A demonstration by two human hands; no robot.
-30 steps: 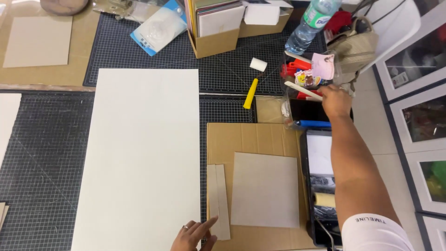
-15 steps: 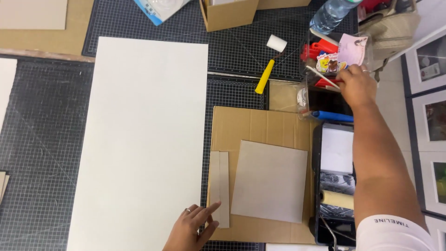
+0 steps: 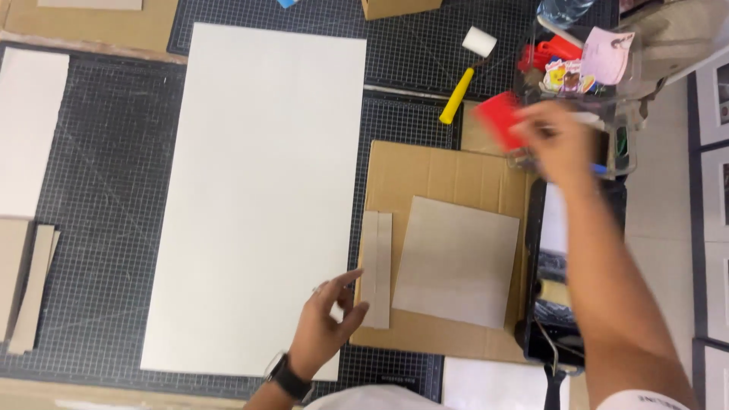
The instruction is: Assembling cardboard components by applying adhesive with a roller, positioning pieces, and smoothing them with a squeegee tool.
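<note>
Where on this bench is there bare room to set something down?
Bare cutting mat lies between the white sheet and the left-edge boards, and above the cardboard beside the roller. It is crowded at the right, around the tool tub and right hand.

flat red plastic tool [image 3: 500,120], blurred by motion, pinched in the right hand [image 3: 558,140] and held above the top right corner of the brown corrugated cardboard sheet [image 3: 448,171]; exact shape of the tool can't be told. narrow grey board strip [image 3: 376,269] lies flat on the cardboard sheet's left part, long side running up-down, just beside the square grey board panel [image 3: 457,260], small gap between them. left hand [image 3: 328,325] rests at the lower right corner of the large white rectangular sheet [image 3: 258,190], fingertips [image 3: 354,276] touching the strip's left edge.
</note>
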